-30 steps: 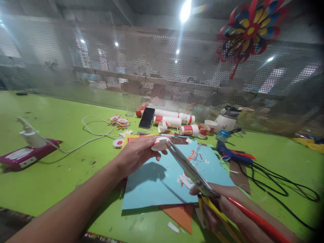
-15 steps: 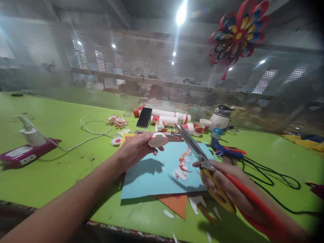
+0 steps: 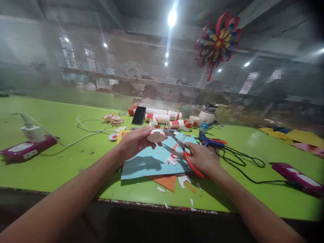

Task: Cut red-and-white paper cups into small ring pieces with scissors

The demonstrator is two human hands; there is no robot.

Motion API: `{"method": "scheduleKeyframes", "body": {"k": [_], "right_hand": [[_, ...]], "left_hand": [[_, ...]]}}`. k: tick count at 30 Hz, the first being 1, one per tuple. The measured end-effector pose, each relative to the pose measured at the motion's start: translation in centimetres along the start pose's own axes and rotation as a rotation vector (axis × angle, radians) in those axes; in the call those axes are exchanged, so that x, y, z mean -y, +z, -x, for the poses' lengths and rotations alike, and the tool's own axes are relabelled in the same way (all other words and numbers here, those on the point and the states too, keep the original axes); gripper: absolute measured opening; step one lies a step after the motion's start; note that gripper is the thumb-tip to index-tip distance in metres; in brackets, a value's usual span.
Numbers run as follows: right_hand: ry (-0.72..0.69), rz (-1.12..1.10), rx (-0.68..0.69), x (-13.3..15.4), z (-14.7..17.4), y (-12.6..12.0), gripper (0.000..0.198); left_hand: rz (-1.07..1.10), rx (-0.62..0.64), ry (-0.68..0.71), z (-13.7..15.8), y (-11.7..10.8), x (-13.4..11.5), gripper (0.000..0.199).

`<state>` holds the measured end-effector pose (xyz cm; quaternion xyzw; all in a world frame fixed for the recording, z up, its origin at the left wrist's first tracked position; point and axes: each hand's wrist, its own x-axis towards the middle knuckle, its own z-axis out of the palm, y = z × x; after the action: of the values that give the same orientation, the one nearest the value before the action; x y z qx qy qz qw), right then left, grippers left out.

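In my left hand [image 3: 138,141] is a white round paper cup base [image 3: 156,136] with a low rim and bits of red on it, pinched at its left edge and held above a light blue sheet [image 3: 138,168]. My right hand [image 3: 202,157] grips scissors [image 3: 188,153] with red and yellow handles. Their blades point up and left toward the cup base, and the blades look parted. Red and white paper scraps [image 3: 173,158] lie on the blue sheet below the scissors.
Behind the sheet lie a phone [image 3: 139,115], paper cups [image 3: 176,125] and a white jug [image 3: 207,114]. A blue glue gun [image 3: 211,141] with a black cord is at right. Purple power strips [image 3: 30,148] sit on both sides. Orange paper [image 3: 165,183] and offcuts lie near the table's front edge.
My right hand has moved left and away from me, turning the scissors so that their blades come close to the cup base. My left hand still holds the cup base. The view has shifted.
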<state>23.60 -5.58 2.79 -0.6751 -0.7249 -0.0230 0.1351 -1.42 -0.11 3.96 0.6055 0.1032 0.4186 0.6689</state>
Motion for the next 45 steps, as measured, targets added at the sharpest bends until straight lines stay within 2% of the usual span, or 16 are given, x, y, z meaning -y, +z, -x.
{"method": "scheduleKeyframes", "body": {"k": [5, 16, 24, 30, 40, 45], "right_hand": [[-0.026, 0.047, 0.015, -0.2, -0.4, 1.2, 0.035], [-0.053, 0.04, -0.023, -0.8, -0.8, 2.8, 0.03], [-0.075, 0.024, -0.009, -0.9, -0.9, 3.0, 0.03], [-0.071, 0.025, -0.001, -1.3, -1.1, 3.4, 0.031], [-0.068, 0.034, -0.009, -1.2, -1.1, 3.4, 0.03], [-0.076, 0.043, -0.013, -1.2, -1.1, 3.4, 0.031]], "left_hand": [[0.026, 0.049, -0.012, 0.2, 0.7, 0.1, 0.013], [0.012, 0.064, 0.013, 0.6, 0.9, -0.3, 0.012], [-0.019, 0.03, 0.064, 0.6, 1.3, -0.3, 0.017], [-0.057, 0.055, 0.12, 0.6, 1.1, -0.4, 0.023], [-0.052, 0.098, 0.114, 0.6, 1.1, -0.2, 0.028], [-0.055, 0.043, 0.067, 0.6, 1.1, -0.3, 0.03]]}}
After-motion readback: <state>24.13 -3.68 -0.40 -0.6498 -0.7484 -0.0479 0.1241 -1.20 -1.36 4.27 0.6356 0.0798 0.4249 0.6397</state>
